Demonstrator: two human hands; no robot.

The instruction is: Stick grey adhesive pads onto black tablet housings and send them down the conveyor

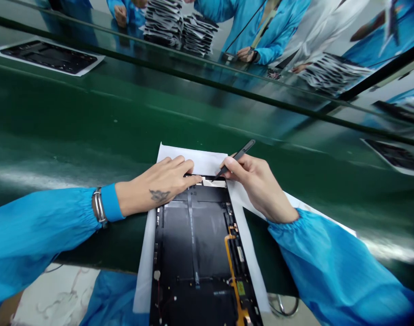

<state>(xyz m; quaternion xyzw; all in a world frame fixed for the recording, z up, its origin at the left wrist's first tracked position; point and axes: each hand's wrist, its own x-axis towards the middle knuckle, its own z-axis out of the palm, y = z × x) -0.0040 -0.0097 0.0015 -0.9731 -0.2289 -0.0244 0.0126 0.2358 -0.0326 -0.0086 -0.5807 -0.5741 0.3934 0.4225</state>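
A black tablet-like device housing [207, 226] with its inner parts showing lies on a white paper sheet [193, 158] in front of me. An orange flex cable [229, 258] runs down its right side. Along the far edge of the housing sits a small white strip [214, 183]. My right hand [252, 181] pinches dark tweezers [239, 154], their tips at this strip. My left hand [169, 183] lies over the far left corner of the housing, fingers stretched out, one fingertip beside the strip's left end.
Another device on white paper [49, 56] lies on the green bench [91, 127] at far left, and a further one [397, 156] at far right. Beyond a glass-like edge, people in blue sleeves [254, 27] stand by stacks of sheeted panels [164, 22].
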